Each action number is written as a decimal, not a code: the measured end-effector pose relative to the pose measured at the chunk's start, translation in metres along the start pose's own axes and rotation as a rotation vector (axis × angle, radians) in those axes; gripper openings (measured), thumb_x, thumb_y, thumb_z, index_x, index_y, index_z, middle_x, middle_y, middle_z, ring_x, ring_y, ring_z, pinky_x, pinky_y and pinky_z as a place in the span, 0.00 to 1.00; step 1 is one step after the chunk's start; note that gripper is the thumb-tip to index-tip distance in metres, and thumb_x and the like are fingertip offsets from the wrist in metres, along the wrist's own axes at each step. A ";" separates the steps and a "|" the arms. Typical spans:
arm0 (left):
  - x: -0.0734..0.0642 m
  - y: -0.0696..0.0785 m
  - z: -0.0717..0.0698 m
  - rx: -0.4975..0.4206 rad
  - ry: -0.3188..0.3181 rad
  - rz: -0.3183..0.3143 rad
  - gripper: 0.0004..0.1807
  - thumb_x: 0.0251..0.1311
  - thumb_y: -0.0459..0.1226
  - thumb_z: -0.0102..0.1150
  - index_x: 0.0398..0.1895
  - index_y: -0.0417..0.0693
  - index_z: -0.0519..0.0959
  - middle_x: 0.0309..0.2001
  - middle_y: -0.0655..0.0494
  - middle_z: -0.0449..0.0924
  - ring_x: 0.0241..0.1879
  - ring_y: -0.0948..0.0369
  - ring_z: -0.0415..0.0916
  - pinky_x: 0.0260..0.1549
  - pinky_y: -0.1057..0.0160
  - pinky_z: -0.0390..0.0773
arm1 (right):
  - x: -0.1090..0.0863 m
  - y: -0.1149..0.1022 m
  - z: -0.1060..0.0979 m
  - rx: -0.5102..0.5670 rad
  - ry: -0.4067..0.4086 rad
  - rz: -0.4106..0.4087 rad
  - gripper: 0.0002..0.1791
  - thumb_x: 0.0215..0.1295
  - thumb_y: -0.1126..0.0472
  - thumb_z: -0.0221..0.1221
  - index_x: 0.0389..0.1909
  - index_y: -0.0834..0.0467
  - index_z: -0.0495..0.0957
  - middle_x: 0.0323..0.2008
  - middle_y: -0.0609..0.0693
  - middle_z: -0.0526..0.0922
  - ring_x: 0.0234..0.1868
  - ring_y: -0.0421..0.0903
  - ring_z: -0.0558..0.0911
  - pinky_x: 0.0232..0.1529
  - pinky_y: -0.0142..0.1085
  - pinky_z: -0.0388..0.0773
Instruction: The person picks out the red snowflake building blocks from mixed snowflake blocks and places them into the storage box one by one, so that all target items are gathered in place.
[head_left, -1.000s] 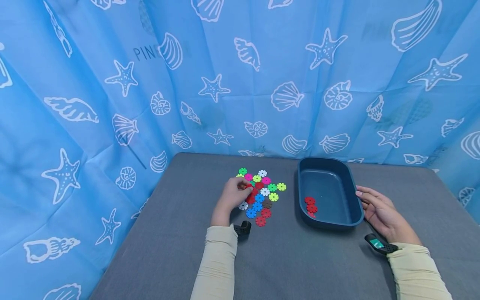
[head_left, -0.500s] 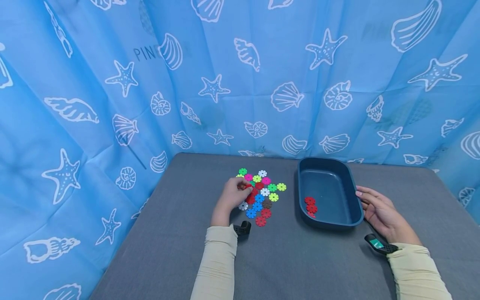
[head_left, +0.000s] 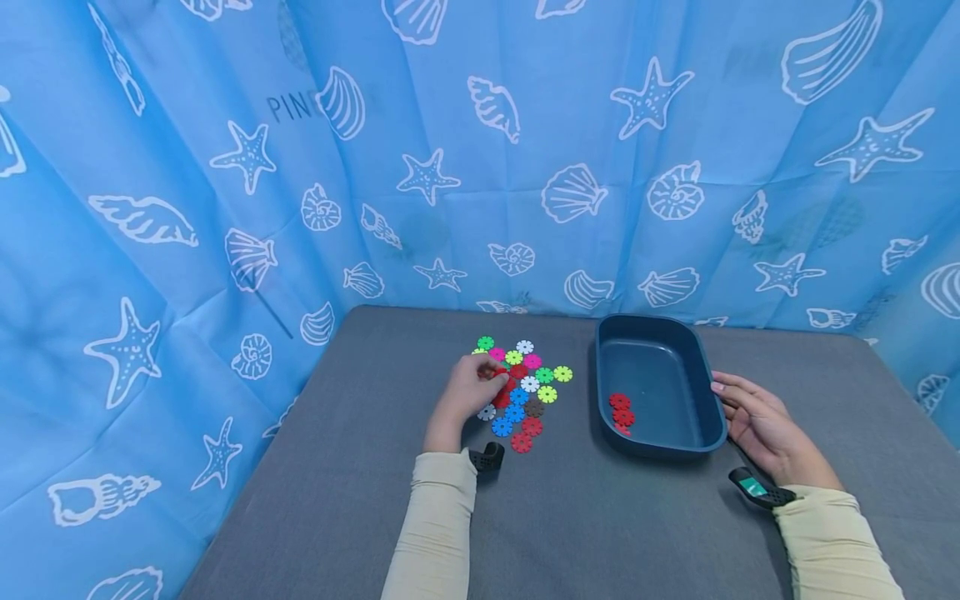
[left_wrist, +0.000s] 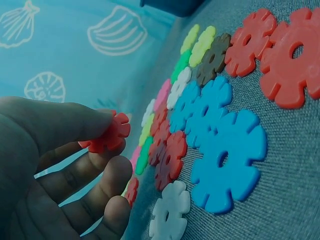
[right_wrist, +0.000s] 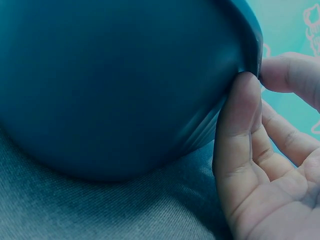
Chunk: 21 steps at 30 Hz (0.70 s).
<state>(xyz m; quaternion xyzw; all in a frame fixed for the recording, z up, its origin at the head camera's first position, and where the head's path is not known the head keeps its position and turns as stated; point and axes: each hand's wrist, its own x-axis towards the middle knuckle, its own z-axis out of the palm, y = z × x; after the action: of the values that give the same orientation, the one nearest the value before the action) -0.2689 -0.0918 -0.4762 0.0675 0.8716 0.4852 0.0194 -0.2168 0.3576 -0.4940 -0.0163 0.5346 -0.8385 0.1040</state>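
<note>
My left hand [head_left: 467,387] is over the left part of the pile. It pinches a small red notched plastic disc [left_wrist: 111,136] between thumb and fingers, raised off the table in the left wrist view. Beside it lie blue notched discs [left_wrist: 225,159], red discs [left_wrist: 172,157] and a white one [left_wrist: 170,212]. My right hand [head_left: 768,429] is at the right side of a dark blue rectangular tub [head_left: 703,367]. Its fingertips [right_wrist: 244,92] touch the tub's outer wall and rim, fingers fairly straight. Several red discs [head_left: 621,414] lie inside the tub, near its left wall.
Several more discs in yellow [head_left: 562,374], green [head_left: 544,375], pink [head_left: 532,361] and brown [head_left: 534,407] spread over the grey cloth table [head_left: 570,517]. A blue shell-print curtain [head_left: 465,208] hangs behind the table's far edge.
My left hand has shifted very slightly to the right, still among the red discs. My right hand and the tub stay where they were.
</note>
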 end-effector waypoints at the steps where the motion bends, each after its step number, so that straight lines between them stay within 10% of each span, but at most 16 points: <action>1: 0.000 0.001 0.000 -0.004 0.000 0.003 0.06 0.71 0.36 0.67 0.45 0.43 0.86 0.43 0.48 0.83 0.42 0.55 0.77 0.44 0.55 0.82 | 0.000 0.000 0.000 -0.001 -0.001 -0.002 0.15 0.84 0.65 0.50 0.55 0.49 0.85 0.48 0.45 0.90 0.45 0.40 0.89 0.43 0.36 0.88; 21: -0.004 0.013 0.009 -0.059 -0.036 0.027 0.09 0.72 0.37 0.66 0.49 0.42 0.85 0.46 0.47 0.84 0.42 0.55 0.80 0.42 0.55 0.84 | 0.000 -0.002 0.001 -0.006 0.033 0.027 0.13 0.83 0.63 0.53 0.54 0.47 0.84 0.48 0.43 0.90 0.46 0.40 0.89 0.44 0.36 0.88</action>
<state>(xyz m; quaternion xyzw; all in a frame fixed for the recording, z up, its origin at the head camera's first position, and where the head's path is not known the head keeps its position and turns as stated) -0.2629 -0.0776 -0.4697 0.0873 0.8553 0.5098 0.0303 -0.2168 0.3578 -0.4923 0.0044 0.5389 -0.8356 0.1064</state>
